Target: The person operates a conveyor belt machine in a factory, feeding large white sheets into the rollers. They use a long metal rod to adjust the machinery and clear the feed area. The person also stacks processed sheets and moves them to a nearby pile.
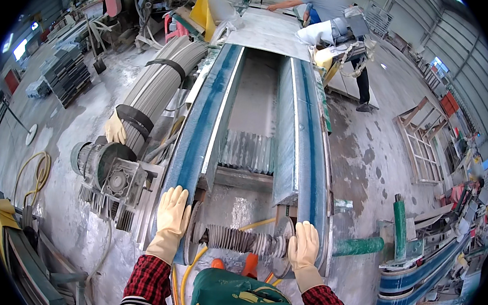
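Two parallel blue conveyor belts run away from me, the left belt (197, 131) and the right belt (312, 135). My left hand (172, 215), in a cream rubber glove, lies flat on the near end of the left belt with its fingers stretched out. On the near end of the right belt rests my right hand (304, 246), gloved the same way, fingers extended. Neither hand grips anything. Between the belt ends sits a ribbed roller shaft (243, 241). Far ahead, a pale flat sheet (271, 33) spans both belts.
A co-worker (330, 7) stands at the far end, one arm reaching over the sheet. Left of the belts are a motor (100, 161), a strapped bundle of strips (167, 72) and a loose glove (116, 128). A green post (399, 228) and pipe (357, 247) stand to the right.
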The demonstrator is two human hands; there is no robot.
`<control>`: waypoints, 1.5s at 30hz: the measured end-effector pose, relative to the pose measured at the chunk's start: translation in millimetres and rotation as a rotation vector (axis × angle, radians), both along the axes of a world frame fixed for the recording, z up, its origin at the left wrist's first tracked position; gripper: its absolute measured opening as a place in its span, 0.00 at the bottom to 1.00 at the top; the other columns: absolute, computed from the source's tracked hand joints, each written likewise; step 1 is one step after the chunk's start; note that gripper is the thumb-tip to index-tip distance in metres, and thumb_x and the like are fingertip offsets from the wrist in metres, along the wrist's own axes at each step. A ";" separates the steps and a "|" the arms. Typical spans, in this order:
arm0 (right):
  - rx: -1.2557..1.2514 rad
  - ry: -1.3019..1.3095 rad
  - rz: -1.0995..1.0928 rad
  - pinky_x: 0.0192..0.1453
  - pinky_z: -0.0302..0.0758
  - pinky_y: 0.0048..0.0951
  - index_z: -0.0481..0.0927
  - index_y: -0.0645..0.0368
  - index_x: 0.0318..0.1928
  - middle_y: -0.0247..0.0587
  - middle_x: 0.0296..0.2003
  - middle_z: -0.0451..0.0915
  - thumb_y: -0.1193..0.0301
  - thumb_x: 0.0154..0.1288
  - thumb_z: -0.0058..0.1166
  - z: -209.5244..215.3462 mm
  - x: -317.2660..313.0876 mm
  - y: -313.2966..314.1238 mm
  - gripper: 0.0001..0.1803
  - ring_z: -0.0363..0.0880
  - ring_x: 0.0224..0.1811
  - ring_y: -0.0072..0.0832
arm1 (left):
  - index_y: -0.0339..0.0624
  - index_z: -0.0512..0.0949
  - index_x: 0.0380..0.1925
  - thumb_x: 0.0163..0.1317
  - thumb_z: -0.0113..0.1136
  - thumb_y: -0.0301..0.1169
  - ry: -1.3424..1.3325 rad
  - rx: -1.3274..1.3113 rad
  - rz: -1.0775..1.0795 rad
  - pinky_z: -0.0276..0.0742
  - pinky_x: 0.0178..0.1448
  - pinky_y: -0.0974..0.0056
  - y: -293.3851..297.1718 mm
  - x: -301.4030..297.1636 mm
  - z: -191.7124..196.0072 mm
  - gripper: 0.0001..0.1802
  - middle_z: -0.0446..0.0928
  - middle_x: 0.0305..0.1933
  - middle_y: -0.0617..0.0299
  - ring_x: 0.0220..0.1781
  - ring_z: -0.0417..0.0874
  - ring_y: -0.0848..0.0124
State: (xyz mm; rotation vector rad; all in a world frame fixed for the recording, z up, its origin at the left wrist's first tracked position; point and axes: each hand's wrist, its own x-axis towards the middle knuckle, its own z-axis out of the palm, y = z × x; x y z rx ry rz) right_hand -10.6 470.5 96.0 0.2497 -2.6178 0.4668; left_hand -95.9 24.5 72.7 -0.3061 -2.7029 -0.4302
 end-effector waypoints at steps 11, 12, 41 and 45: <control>0.009 0.010 0.007 0.66 0.75 0.58 0.81 0.70 0.59 0.65 0.55 0.81 0.71 0.68 0.58 3.2 1.0 -3.2 0.22 0.79 0.56 0.64 | 0.40 0.80 0.73 0.75 0.67 0.37 0.022 0.013 0.004 0.66 0.87 0.41 0.1 4.3 -0.6 0.29 0.79 0.77 0.45 0.81 0.75 0.43; 0.008 0.018 0.009 0.67 0.75 0.58 0.81 0.70 0.59 0.65 0.55 0.81 0.71 0.68 0.58 3.5 1.3 -3.7 0.22 0.79 0.57 0.64 | 0.40 0.80 0.73 0.75 0.67 0.37 0.026 0.017 0.007 0.66 0.87 0.41 0.1 4.9 -0.6 0.29 0.79 0.77 0.45 0.81 0.76 0.43; 0.053 0.065 0.011 0.71 0.76 0.60 0.80 0.69 0.61 0.64 0.57 0.81 0.73 0.71 0.59 -4.1 -25.1 17.2 0.21 0.78 0.60 0.64 | 0.41 0.80 0.72 0.74 0.68 0.37 0.011 0.017 0.014 0.67 0.87 0.41 -0.6 18.4 2.4 0.29 0.80 0.76 0.46 0.80 0.76 0.43; 0.078 0.120 0.010 0.71 0.76 0.59 0.81 0.70 0.61 0.64 0.58 0.81 0.73 0.71 0.59 -11.7 -23.5 19.6 0.21 0.79 0.60 0.65 | 0.40 0.81 0.71 0.73 0.68 0.36 0.007 0.018 0.007 0.67 0.87 0.41 0.6 19.6 3.9 0.29 0.80 0.76 0.45 0.79 0.77 0.43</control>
